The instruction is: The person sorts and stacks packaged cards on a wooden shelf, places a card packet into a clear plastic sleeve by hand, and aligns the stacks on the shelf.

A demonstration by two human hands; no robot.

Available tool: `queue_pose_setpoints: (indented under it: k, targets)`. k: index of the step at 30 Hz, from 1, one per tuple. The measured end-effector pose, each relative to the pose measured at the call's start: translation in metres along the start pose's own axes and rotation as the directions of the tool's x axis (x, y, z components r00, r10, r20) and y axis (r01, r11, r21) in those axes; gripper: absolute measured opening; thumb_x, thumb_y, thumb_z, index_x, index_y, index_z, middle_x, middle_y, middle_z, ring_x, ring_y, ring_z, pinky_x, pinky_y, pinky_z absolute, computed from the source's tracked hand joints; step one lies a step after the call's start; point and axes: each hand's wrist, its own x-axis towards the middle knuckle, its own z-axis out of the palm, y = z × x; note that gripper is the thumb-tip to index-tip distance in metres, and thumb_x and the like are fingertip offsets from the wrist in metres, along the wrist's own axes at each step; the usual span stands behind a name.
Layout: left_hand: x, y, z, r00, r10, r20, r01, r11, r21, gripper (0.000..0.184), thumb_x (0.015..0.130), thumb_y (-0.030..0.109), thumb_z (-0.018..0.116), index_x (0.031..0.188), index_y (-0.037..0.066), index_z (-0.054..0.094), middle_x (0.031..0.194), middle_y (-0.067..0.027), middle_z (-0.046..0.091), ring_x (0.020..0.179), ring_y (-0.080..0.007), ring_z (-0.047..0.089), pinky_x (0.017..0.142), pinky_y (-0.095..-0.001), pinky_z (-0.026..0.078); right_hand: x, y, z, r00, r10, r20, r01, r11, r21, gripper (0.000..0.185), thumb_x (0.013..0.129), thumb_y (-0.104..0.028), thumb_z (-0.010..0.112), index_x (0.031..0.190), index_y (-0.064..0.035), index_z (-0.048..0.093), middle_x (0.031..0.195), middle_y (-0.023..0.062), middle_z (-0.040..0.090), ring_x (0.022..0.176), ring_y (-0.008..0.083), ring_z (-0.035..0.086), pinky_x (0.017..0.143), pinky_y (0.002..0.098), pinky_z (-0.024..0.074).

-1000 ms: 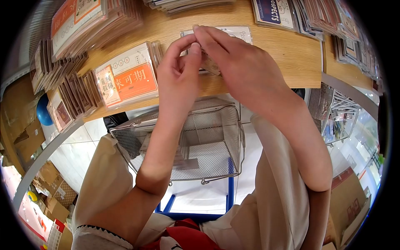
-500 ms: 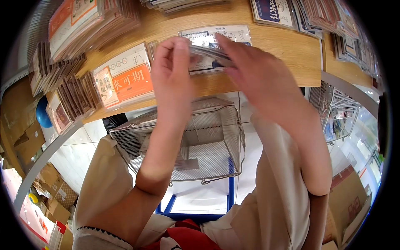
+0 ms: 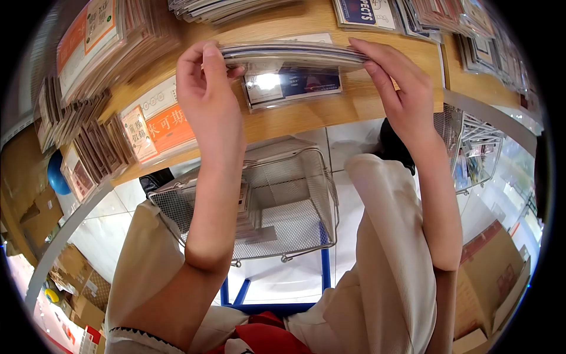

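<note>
A thin stack of flat packets in clear plastic sleeves (image 3: 295,52) is held edge-on above the wooden table (image 3: 359,109). At its left end, the thumb and fingers of my left hand (image 3: 209,88) pinch it. My right hand (image 3: 404,88) grips the opposite end between thumb and fingers. Under the stack lies another sleeved packet with a dark blue print (image 3: 312,84), partly covered and shining with glare. Left of my left hand is an orange and white sleeved packet (image 3: 174,121), partly hidden by that hand.
Piles of sleeved packets stand at the left (image 3: 94,47), the back (image 3: 236,9) and the right (image 3: 371,15). Below the table edge, between my knees, is a wire mesh basket (image 3: 289,177) with packets inside. A second wire basket (image 3: 471,153) is at the right, above a cardboard box (image 3: 483,283).
My hands have moved apart, and the stack is now stretched level between them, seen along its edge. My left hand went left and my right hand right. The view has shifted slightly.
</note>
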Motion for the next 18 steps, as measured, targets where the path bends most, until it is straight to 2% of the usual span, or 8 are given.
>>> queue_pose_setpoints:
  k: [1, 4, 13, 16, 18]
  targets:
    - [-0.0003, -0.0004, -0.0003, 1.000, 0.004, 0.001, -0.004, 1.000, -0.001, 0.018, 0.095, 0.018, 0.051, 0.101, 0.001, 0.054, 0.091, -0.0032, 0.054, 0.076, -0.0096, 0.052, 0.071, -0.0246, 0.048, -0.0002, 0.0017, -0.0004, 0.999, -0.040, -0.003, 0.040, 0.999, -0.029, 0.026, 0.085, -0.001, 0.058, 0.111, -0.0024, 0.063, 0.098, 0.0114, 0.066, 0.085, 0.0214, 0.063, 0.073, 0.0266, 0.0496]
    - [-0.0001, -0.0008, -0.0006, 1.000, 0.012, 0.009, -0.012, 1.000, -0.004, 0.018, 0.095, 0.018, 0.051, 0.101, 0.001, 0.053, 0.090, -0.0030, 0.053, 0.076, -0.0095, 0.052, 0.071, -0.0244, 0.047, 0.0031, -0.0022, 0.0019, 0.997, -0.010, -0.080, 0.006, 0.999, -0.049, 0.020, 0.080, -0.005, 0.066, 0.099, -0.0059, 0.068, 0.087, 0.0106, 0.067, 0.075, 0.0246, 0.064, 0.067, 0.0307, 0.0516]
    - [0.0008, -0.0029, -0.0017, 1.000, 0.007, 0.020, -0.007, 1.000, -0.028, 0.018, 0.095, 0.019, 0.052, 0.101, 0.002, 0.054, 0.089, -0.0010, 0.053, 0.075, -0.0077, 0.051, 0.070, -0.0232, 0.046, 0.0059, 0.0000, 0.0056, 0.985, -0.105, -0.136, 0.095, 0.992, -0.079, 0.017, 0.075, -0.004, 0.069, 0.092, -0.0041, 0.068, 0.084, 0.0086, 0.067, 0.073, 0.0231, 0.065, 0.064, 0.0291, 0.0522]
    - [0.0001, -0.0008, -0.0027, 0.988, 0.153, 0.033, -0.156, 0.962, 0.224, 0.015, 0.094, 0.017, 0.054, 0.098, 0.004, 0.058, 0.091, -0.0014, 0.055, 0.076, -0.0097, 0.051, 0.070, -0.0250, 0.045, 0.0070, -0.0046, 0.0058, 0.991, -0.049, -0.128, 0.041, 0.997, -0.062, 0.016, 0.074, -0.004, 0.070, 0.090, -0.0041, 0.068, 0.083, 0.0079, 0.067, 0.073, 0.0231, 0.064, 0.063, 0.0288, 0.0521]
    - [0.0037, -0.0019, -0.0059, 0.930, 0.350, 0.111, -0.364, 0.836, 0.411, 0.010, 0.090, 0.013, 0.058, 0.094, 0.005, 0.062, 0.093, -0.0024, 0.056, 0.079, -0.0126, 0.052, 0.072, -0.0263, 0.044, 0.0086, -0.0047, 0.0054, 0.989, -0.072, -0.130, 0.059, 0.993, -0.099, 0.015, 0.073, -0.005, 0.071, 0.087, -0.0043, 0.068, 0.083, 0.0073, 0.067, 0.072, 0.0232, 0.064, 0.063, 0.0294, 0.0519]
